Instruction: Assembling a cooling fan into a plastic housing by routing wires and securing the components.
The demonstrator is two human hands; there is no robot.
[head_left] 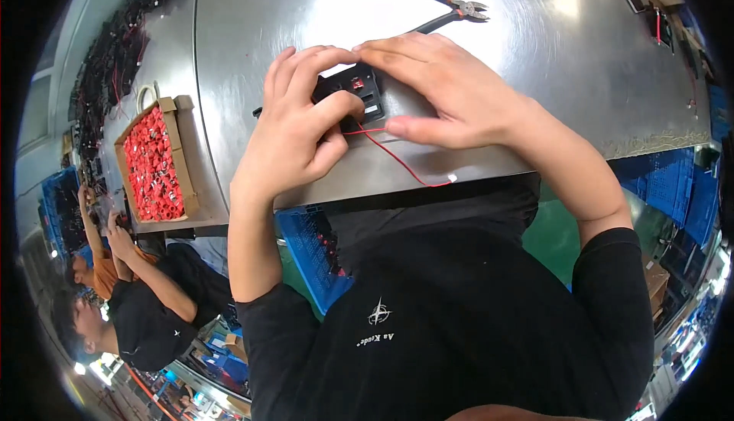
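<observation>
Both hands work on a small black plastic part [359,96] with a red insert, lying on the steel tabletop [535,46] near its front edge: the left hand [294,134] curls around its left side, thumb pressed on its lower edge, while the right hand [443,89] arches over its right side, fingers together touching its top. A thin red wire [397,163] runs from the part toward the tabletop's edge. Black-handled side cutters [436,1] lie farther back, and a cardboard box of red parts [155,163] sits on the left.
</observation>
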